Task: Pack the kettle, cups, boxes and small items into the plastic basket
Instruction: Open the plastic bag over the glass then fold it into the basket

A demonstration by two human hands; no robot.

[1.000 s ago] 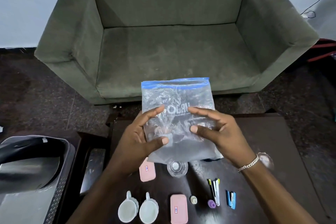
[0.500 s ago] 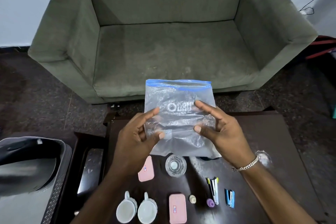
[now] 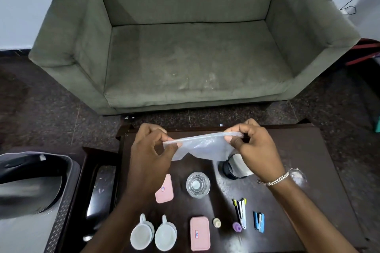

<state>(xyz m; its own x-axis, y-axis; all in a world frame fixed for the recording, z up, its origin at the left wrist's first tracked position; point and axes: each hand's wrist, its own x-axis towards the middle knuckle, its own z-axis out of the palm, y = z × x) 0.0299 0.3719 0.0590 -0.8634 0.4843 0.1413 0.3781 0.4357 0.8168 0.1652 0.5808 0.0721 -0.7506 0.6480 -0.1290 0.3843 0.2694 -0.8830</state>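
Note:
My left hand [image 3: 151,150] and my right hand [image 3: 250,146] each pinch one end of a clear zip bag [image 3: 202,146], stretched flat above the dark table [image 3: 298,150]. Below it stand a glass [image 3: 198,185], two white cups [image 3: 141,234] [image 3: 165,236], two pink boxes [image 3: 164,190] [image 3: 199,233], a small cream piece [image 3: 216,222], a purple piece [image 3: 236,226], a yellow-tipped stapler [image 3: 240,211] and a blue stapler [image 3: 259,221]. A dark round item [image 3: 230,169] is partly hidden behind my right wrist. The grey plastic basket [image 3: 61,201] sits at the left.
A grey-green sofa [image 3: 191,47] stands beyond the table, across a strip of dark floor. A lower dark side table [image 3: 96,191] sits between the basket and the main table.
The bag was upright facing me, held by its sides. Now it is tipped flat and lower, and my hands have shifted to pinch its two ends.

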